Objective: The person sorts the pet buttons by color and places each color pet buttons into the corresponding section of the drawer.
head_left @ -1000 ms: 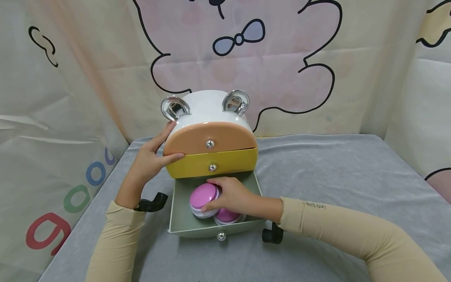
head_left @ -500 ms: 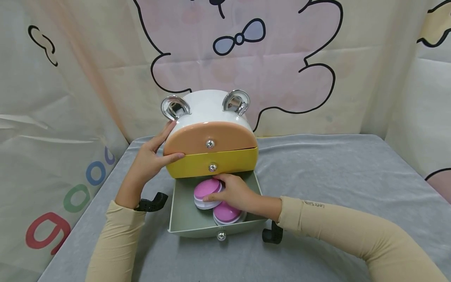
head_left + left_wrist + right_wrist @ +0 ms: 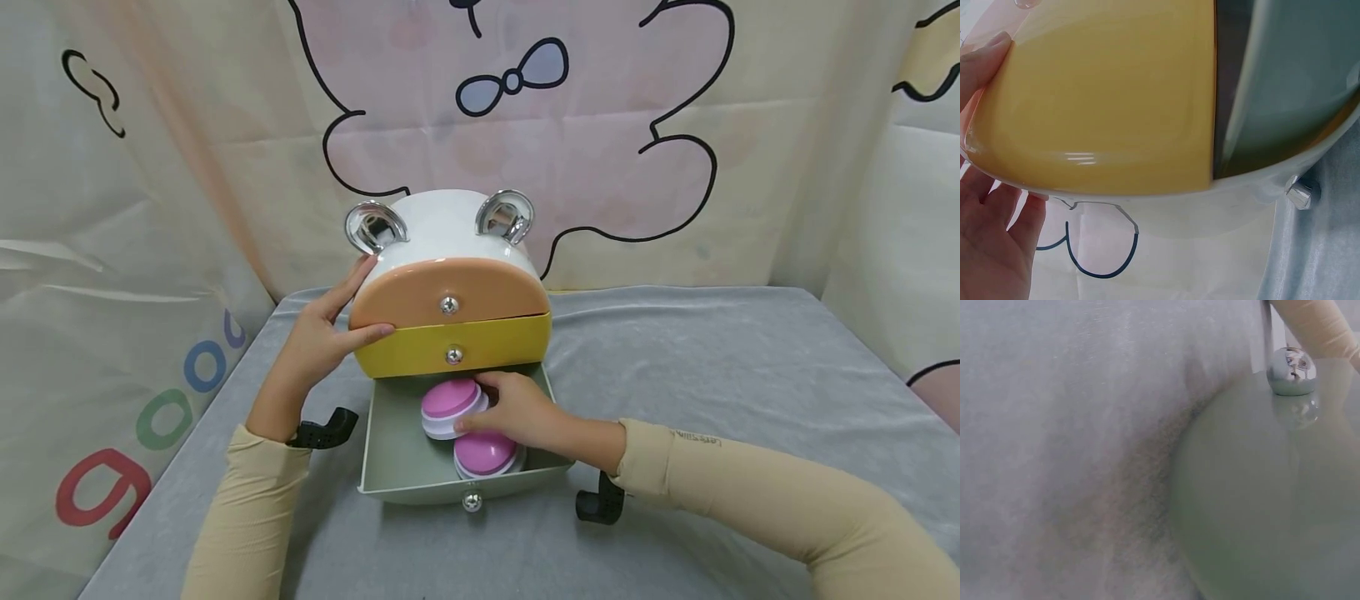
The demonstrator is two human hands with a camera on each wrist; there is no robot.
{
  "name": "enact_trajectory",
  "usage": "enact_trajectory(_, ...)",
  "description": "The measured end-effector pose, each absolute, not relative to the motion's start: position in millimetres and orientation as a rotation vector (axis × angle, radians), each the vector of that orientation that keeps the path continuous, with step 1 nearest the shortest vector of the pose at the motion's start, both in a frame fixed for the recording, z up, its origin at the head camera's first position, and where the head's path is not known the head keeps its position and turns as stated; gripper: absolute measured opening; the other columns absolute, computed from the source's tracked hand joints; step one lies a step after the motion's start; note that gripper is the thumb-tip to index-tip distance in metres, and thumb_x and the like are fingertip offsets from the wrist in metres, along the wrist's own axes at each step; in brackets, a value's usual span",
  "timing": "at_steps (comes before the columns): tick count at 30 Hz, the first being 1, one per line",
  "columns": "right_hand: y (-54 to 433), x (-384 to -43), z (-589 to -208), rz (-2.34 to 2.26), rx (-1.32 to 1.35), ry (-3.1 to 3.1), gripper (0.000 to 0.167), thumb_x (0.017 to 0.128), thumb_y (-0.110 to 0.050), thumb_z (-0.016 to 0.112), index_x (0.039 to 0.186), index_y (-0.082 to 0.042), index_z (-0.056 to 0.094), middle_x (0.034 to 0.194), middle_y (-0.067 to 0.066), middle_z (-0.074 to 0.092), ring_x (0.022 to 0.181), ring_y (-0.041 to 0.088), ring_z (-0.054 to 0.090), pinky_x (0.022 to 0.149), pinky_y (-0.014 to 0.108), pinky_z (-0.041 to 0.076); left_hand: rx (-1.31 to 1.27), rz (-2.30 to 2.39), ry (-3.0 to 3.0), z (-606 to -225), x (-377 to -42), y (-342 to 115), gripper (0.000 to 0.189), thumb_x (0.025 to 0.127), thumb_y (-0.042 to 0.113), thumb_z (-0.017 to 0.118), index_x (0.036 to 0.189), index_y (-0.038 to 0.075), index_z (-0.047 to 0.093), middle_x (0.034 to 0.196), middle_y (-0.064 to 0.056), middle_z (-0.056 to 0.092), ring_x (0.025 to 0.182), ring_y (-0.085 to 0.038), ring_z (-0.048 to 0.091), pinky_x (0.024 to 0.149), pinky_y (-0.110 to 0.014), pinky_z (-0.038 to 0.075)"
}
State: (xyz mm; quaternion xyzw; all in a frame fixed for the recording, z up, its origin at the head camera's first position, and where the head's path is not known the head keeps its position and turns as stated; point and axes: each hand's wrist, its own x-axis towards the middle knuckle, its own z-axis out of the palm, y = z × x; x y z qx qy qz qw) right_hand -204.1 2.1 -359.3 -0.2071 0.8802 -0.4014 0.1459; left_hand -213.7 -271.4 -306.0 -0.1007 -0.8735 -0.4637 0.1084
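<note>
A white drawer organizer point(image 3: 442, 218) with silver ears stands on the table, its bottom green drawer point(image 3: 390, 471) pulled out. My left hand point(image 3: 315, 346) grips its left side. In the left wrist view the thumb point(image 3: 985, 65) lies at the front, by the yellow drawer point(image 3: 1104, 94), and the fingers point(image 3: 1025, 222) are round the side. My right hand point(image 3: 528, 412) reaches into the green drawer. Its thumb and forefinger pinch the right side of a round white jar with a pink lid point(image 3: 450, 398). In front of it lies a second pink-lidded jar point(image 3: 483, 452), partly overlapped by the first.
The orange top drawer point(image 3: 405, 292) and the yellow one are closed. A silver knob point(image 3: 472, 502) sits on the green drawer's front. Grey cloth point(image 3: 712, 375) covers the table, and printed curtains point(image 3: 600, 183) hang behind and at both sides.
My right hand and the pinched jar have moved right and slightly back within the drawer. The second jar shows more fully. My left hand stays on the organizer.
</note>
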Motion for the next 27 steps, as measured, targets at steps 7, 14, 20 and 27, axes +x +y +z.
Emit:
enact_trajectory(7,6.8,-210.7,-360.4,-1.189,-0.590,2.538,0.049,0.087,-0.011,0.074,0.132,0.002,0.061,0.129,0.015,0.067,0.117,0.023,0.064,0.103,0.041,0.053,-0.284,-1.361,-2.576,-306.0,-215.4,-272.5,0.083,0.086,0.030,0.079,0.150,0.050,0.031,0.164,0.016,0.022,0.155,-0.017,0.019,0.119,-0.067,0.024)
enact_trajectory(14,8.1,-210.5,-360.4,-1.206,-0.590,2.564,0.042,0.087,-0.010,0.073,0.126,0.004,0.065,0.123,0.015,0.070,0.113,0.025,0.065,0.101,0.042,0.055,-0.284,-1.380,-2.577,-307.3,-214.4,-271.3,0.083,0.086,0.029,0.079,0.150,0.051,0.032,0.163,0.017,0.022,0.155,-0.016,0.019,0.120,-0.066,0.024)
enact_trajectory(20,24.3,-185.8,-342.2,-1.492,-0.585,2.319,0.044,0.088,-0.016,0.076,0.127,0.000,0.065,0.126,0.014,0.069,0.120,0.026,0.065,0.100,0.035,0.056,-0.284,-1.383,-2.574,-307.2,-213.5,-271.0,0.082,0.086,0.030,0.079,0.149,0.051,0.032,0.163,0.017,0.022,0.155,-0.016,0.019,0.119,-0.067,0.024)
enact_trajectory(27,43.8,-124.9,-336.1,-1.642,-0.632,1.866,0.035,0.086,-0.017,0.078,0.114,0.002,0.071,0.108,0.015,0.076,0.097,0.012,0.073,0.083,0.019,0.058,-0.263,-1.370,-2.577,-306.6,-213.9,-271.2,0.082,0.085,0.032,0.079,0.149,0.052,0.032,0.164,0.017,0.022,0.155,-0.015,0.019,0.120,-0.065,0.025)
